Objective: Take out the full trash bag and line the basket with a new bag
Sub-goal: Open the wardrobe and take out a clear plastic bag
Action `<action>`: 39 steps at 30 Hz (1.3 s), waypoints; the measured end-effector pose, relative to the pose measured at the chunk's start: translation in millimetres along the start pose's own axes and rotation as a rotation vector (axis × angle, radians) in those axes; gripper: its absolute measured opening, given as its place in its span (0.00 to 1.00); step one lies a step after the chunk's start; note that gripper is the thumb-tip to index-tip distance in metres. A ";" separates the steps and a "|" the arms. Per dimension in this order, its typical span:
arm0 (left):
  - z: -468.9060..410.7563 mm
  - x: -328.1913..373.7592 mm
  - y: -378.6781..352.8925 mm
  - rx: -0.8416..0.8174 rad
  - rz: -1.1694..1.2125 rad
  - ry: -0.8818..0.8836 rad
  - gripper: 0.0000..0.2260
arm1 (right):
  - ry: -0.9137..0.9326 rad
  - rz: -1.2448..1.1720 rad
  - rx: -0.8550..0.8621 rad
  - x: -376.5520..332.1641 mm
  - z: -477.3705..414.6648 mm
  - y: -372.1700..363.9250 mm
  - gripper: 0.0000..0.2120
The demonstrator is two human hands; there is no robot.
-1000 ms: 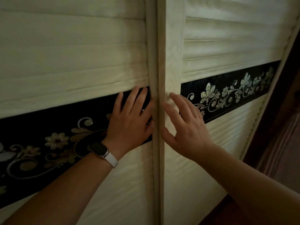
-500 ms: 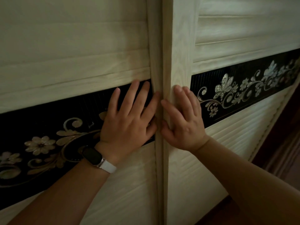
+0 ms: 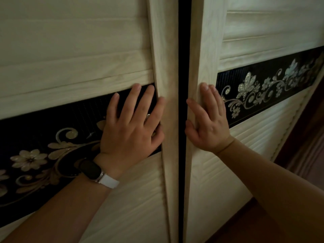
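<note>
Left hand (image 3: 129,132), fingers (image 3: 131,102) splayed, presses black, perhaps glossy floral band (image 3: 52,137); right hand (image 3: 209,125), fingers (image 3: 207,95) together, on grained stile (image 3: 201,50).

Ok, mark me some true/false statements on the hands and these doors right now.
1. A dark gap separates the left door and right door. True.
2. The left hand grips a handle. False: it lies flat, fingers spread, on the floral band.
3. The right hand presses flat on the right door's frame. True.
4. The watch is on the right wrist. False: it is on the left wrist.
5. A trash bag is in view. False: none shows.
</note>
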State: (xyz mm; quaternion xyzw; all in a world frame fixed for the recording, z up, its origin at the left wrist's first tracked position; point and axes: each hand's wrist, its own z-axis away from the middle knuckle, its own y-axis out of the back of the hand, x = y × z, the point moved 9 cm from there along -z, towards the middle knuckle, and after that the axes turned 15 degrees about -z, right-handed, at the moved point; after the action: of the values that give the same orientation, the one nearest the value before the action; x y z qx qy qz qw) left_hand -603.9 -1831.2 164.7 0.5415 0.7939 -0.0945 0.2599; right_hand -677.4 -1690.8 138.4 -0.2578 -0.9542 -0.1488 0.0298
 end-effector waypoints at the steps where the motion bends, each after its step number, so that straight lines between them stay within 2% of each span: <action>1: -2.3 1.5 0.9 0.001 0.030 0.003 0.23 | -0.006 0.010 -0.009 3.3 0.7 2.3 0.26; 7: -33.1 37.6 12.3 0.056 0.322 -0.046 0.22 | -0.097 0.117 -0.076 25.2 11.8 21.9 0.30; 11: -65.6 72.5 15.7 0.072 0.460 -0.050 0.24 | -0.309 0.133 -0.076 52.8 32.0 37.6 0.38; 19: -133.2 140.9 -23.6 -0.012 0.533 0.150 0.32 | -0.535 0.024 -0.162 101.3 72.3 45.1 0.41; 23: -146.2 150.9 -41.6 0.014 0.522 0.221 0.34 | -0.526 -0.025 -0.208 114.6 77.6 44.2 0.42; 32: -163.8 185.2 -53.2 0.093 0.542 0.219 0.36 | -0.475 -0.051 -0.206 153.5 92.7 55.1 0.42; 39: -191.0 219.1 -65.5 0.066 0.556 0.247 0.37 | -0.470 -0.051 -0.185 196.1 99.9 72.8 0.41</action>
State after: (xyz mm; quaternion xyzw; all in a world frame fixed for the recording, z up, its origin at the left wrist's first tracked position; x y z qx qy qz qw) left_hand -783.8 -1597.1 205.0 0.7536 0.6373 0.0210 0.1596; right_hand -808.6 -1506.3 88.8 -0.2628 -0.9234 -0.1723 -0.2206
